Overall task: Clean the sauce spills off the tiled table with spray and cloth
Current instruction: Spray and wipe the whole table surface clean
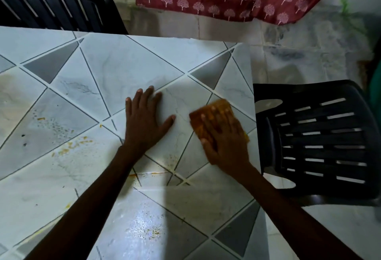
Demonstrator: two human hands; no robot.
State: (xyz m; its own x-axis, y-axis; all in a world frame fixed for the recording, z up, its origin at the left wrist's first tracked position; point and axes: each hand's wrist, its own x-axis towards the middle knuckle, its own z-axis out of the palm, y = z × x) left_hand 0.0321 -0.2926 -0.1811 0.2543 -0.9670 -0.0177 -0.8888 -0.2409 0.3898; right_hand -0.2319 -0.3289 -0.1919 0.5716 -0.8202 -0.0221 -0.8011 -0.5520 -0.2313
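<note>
Right hand (pixel 224 142) flat, fingers straight, pressing orange cloth (pixel 212 111) near tiled table's (pixel 123 59) right edge. Left hand (pixel 146 119) spread flat, holding nothing. Risk: stained cloth may re-smear tiles; sauce spills (pixel 70 146) toward left edge unwiped.

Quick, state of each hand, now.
Left hand: open, flat on the tiled table.
Right hand: open, pressing the orange cloth down.

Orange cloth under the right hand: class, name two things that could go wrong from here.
1. The cloth already looks sauce-coloured, so the right hand pressing it may smear residue onto clean tiles.
2. The left forearm lies right by an orange streak on the table and might drag through it.
</note>
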